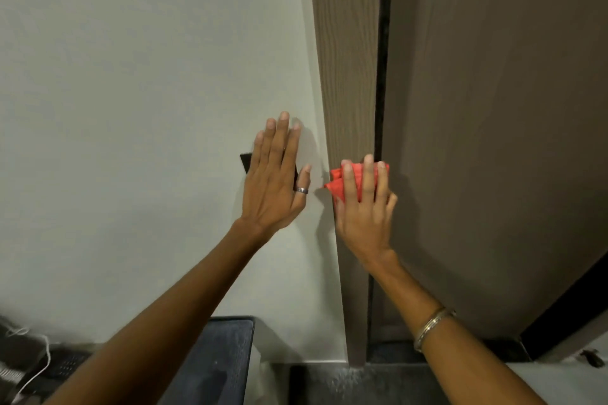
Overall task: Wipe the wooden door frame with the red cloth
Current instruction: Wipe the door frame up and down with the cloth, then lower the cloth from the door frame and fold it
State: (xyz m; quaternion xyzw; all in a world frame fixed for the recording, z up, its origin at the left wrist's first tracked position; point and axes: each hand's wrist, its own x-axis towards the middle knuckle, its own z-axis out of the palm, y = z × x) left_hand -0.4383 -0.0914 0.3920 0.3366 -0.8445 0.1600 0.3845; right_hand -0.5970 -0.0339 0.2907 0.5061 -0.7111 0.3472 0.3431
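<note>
The wooden door frame point(347, 59) is a brown grained strip running from the top of the view to the floor, between the pale wall and the door. My right hand point(365, 207) presses the crumpled red cloth point(339, 182) flat against the frame at mid height, fingers spread over it. The cloth sticks out to the left and above my fingers. My left hand point(276, 177) lies flat and open on the wall just left of the frame, a ring on its thumb, partly covering a small black wall plate point(246, 164).
A brown door point(493, 141) stands right of the frame behind a dark gap point(381, 76). The pale wall point(148, 92) fills the left. Below are a dark mat point(220, 362), a dark floor threshold point(362, 381), and a cord with dark items point(42, 362) at the bottom left.
</note>
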